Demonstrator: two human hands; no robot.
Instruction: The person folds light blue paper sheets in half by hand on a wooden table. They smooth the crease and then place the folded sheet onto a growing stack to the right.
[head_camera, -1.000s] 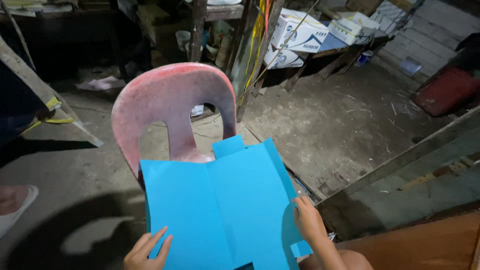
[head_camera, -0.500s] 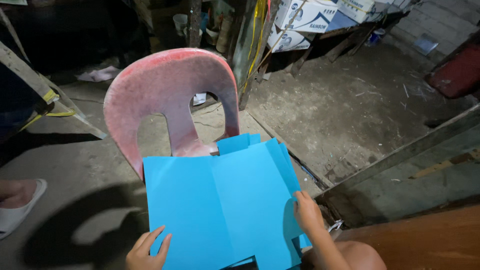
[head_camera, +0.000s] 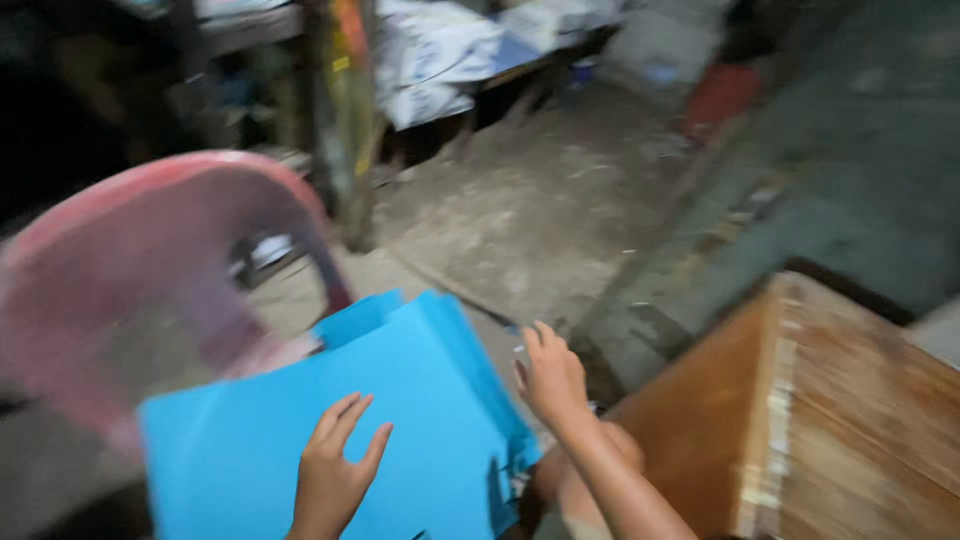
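Both hands lie flat and unclenched on a stack of bright blue paper sheets (head_camera: 400, 420), grasping nothing: the left hand (head_camera: 335, 475) rests palm-down on the top sheet with its fingers spread and pointing away from the person, and the right hand (head_camera: 550, 378) sits at the stack's right edge, fingers loosely extended, touching the border of the paper rather than pinching it. The sheets are large, smooth and uniformly sky blue, with several layers showing as offset corners at the far edge, one corner sticking up behind the others. Motion blur softens the whole view, so finer creases cannot be told. The stack lies directly under the left palm and just left of the right hand, and it rests over the seat of a worn pink plastic chair (head_camera: 150, 260), whose curved backrest rises beyond and to the left of the paper. Right of the chair, past the right forearm, stands a brown wooden table (head_camera: 850, 420) with a pale, chipped edge, close to the stack's right side. Beyond the chair, a stretch of bare grey concrete floor (head_camera: 540, 220) runs toward a dark post (head_camera: 345, 110) and cluttered white boxes (head_camera: 440, 60) on a low shelf farther back.
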